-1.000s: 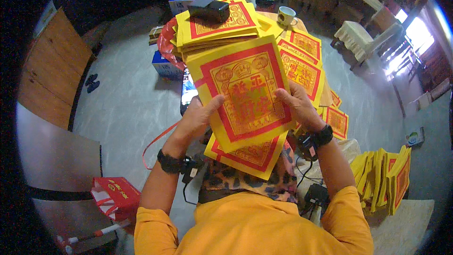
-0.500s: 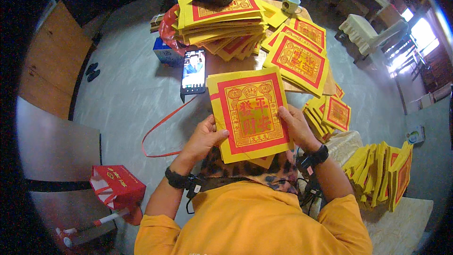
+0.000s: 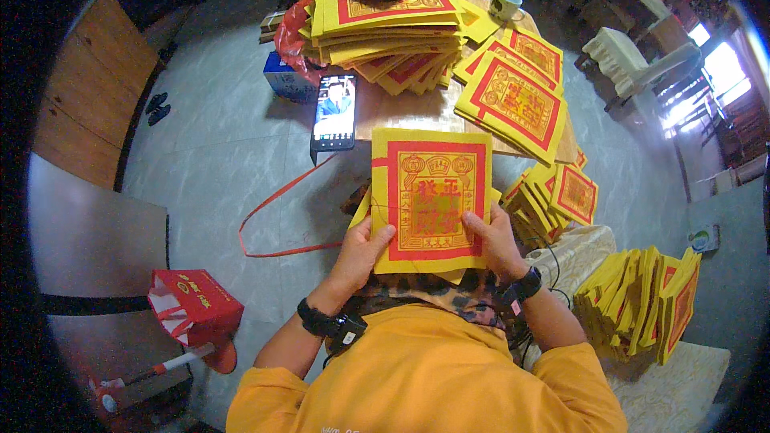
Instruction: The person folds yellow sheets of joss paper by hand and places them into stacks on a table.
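A grey tiled floor (image 3: 216, 160) fills much of the frame. At bottom centre, seen from above, is a person's orange shirt (image 3: 449, 385). A wooden table (image 3: 401, 112) stands at upper centre. On it, toward the top, sits a tall, uneven stack (image 3: 385, 32) of yellow sheets. A yellow paper (image 3: 433, 200) with a red border and red characters is at the centre of the frame, between both hands, with more yellow edges showing behind it. Folded bundles (image 3: 638, 301) stand at lower right; a smaller pile (image 3: 517, 100) lies on the table's right side. A red bag (image 3: 195, 305) is at lower left. The left hand (image 3: 362, 252) and right hand (image 3: 497, 244) grasp the paper's lower sides, thumbs on its face, other fingers mostly hidden. A lit phone (image 3: 334, 116) is left of upper centre. A cup (image 3: 504, 3) stands near the top, right of the stack.
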A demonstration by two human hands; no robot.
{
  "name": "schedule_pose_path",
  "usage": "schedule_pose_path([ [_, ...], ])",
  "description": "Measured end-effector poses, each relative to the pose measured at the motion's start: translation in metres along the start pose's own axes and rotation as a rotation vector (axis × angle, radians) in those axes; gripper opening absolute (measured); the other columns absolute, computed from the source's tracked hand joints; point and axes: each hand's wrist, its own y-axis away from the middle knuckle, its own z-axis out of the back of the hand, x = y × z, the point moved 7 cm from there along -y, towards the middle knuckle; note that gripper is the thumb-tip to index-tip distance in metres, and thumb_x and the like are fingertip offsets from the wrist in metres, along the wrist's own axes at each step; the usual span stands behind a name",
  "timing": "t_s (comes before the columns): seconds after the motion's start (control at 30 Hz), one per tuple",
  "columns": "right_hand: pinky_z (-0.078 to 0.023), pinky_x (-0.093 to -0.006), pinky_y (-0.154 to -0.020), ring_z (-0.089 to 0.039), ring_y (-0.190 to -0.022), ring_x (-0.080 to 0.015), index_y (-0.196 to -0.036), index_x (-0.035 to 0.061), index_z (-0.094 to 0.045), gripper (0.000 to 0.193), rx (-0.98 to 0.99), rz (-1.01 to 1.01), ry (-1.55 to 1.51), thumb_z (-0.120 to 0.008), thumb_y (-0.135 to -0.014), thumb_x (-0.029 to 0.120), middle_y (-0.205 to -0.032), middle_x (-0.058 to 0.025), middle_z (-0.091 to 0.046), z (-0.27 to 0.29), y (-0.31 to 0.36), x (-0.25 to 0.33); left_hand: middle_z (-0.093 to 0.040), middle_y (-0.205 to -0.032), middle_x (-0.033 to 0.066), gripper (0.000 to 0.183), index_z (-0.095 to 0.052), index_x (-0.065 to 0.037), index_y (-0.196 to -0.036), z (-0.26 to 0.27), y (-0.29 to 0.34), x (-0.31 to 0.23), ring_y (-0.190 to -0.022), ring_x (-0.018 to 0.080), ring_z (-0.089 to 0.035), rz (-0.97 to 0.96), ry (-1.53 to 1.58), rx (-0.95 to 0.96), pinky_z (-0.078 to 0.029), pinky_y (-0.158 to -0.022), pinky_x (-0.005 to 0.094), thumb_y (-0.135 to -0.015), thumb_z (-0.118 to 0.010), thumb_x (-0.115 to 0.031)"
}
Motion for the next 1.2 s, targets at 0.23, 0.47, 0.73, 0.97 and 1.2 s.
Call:
schedule_pose_path([
  [0.23, -0.046, -0.0337, -0.098, -0.056, -0.114, -0.0183, -0.135, 0.0015, -0.043, 0.059, 0.247, -0.053, 0.163, -0.072, -0.084, 0.011, -0.130, -0.0107, -0.056, 0.014, -0.007, 0.023, -0.068, -0.105, 0.0116, 0.032, -0.054, 0.001, -0.121, 0.028, 0.000, 0.001, -0.091, 0.0155, -0.065, -0.066, -0.346, -0.043, -0.051, -0.079, 0.0288, -0.093, -0.059, -0.013],
  [0.47, -0.040, -0.0368, -0.102, -0.050, -0.122, -0.0234, -0.130, 0.0088, -0.049, 0.056, 0.185, 0.484, 0.702, -0.075, -0.080, 0.014, -0.127, -0.0106, -0.053, -0.007, -0.023, 0.123, -0.069, -0.092, 0.0167, 0.024, -0.060, 0.003, -0.107, 0.030, 0.004, -0.035, -0.082, 0.0198, -0.067, -0.211, -0.434, 0.078, -0.052, -0.074, 0.0304, -0.090, -0.063, -0.014],
  [0.73, -0.045, -0.0337, -0.094, -0.053, -0.115, -0.0228, -0.106, 0.0049, -0.059, 0.027, 0.392, 0.737, 0.649, -0.072, -0.084, 0.013, -0.122, -0.0109, -0.055, -0.074, -0.011, 0.161, -0.069, -0.088, 0.0175, 0.020, -0.060, 0.003, -0.105, 0.021, 0.012, -0.053, -0.078, 0.0181, -0.066, -0.265, -0.483, 0.079, -0.051, -0.070, 0.0312, -0.089, -0.063, -0.008],
  [0.97, -0.047, -0.0297, -0.093, -0.054, -0.113, -0.0195, -0.104, 0.0052, -0.060, 0.023, 0.238, 0.670, 0.570, -0.071, -0.084, 0.007, -0.126, -0.0091, -0.050, -0.062, -0.015, 0.143, -0.068, -0.088, 0.0191, 0.018, -0.060, 0.003, -0.103, 0.021, 0.014, -0.057, -0.077, 0.0225, -0.068, -0.280, -0.505, 0.079, -0.051, -0.068, 0.0321, -0.088, -0.063, -0.007],
  [1.2, -0.047, -0.0301, -0.092, -0.054, -0.114, -0.0202, -0.103, 0.0050, -0.061, 0.022, 0.148, 0.774, 1.026, -0.070, -0.084, 0.005, -0.124, -0.0099, -0.052, -0.036, -0.033, 0.106, -0.067, -0.090, 0.0209, 0.020, -0.060, 0.002, -0.104, 0.021, 0.015, -0.052, -0.080, 0.0297, -0.068, -0.301, -0.513, 0.072, -0.051, -0.069, 0.0332, -0.086, -0.064, -0.005],
])
